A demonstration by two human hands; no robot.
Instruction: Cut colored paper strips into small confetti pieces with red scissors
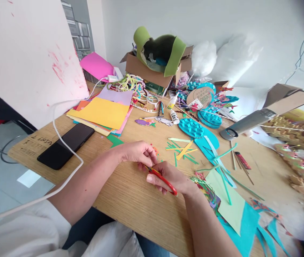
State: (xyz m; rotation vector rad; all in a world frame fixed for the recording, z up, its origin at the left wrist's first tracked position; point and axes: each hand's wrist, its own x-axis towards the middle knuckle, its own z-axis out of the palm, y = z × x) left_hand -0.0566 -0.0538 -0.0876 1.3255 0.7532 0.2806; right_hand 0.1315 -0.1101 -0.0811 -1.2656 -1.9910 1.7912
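My right hand [169,175] is closed around red-handled scissors [165,180], whose blades point left toward my other hand. Close by, at the blade tips, my left hand [143,155] has its fingers pinched together. Whatever sits between those fingers is hidden or too small to make out. Just behind the left fingertips lie tiny orange and red paper bits [155,149]. Thin green paper strips [180,147] and yellow paper strips [185,150] are scattered on the wooden table [130,200] beyond my right hand.
At the left, a black phone [66,145] lies under a white cable [54,123], near stacked coloured paper [105,112]. Small glue bottles [173,117] and paper fish [144,122] are farther back. Light green paper [228,200] and blue scraps [244,228] lie by my right forearm.
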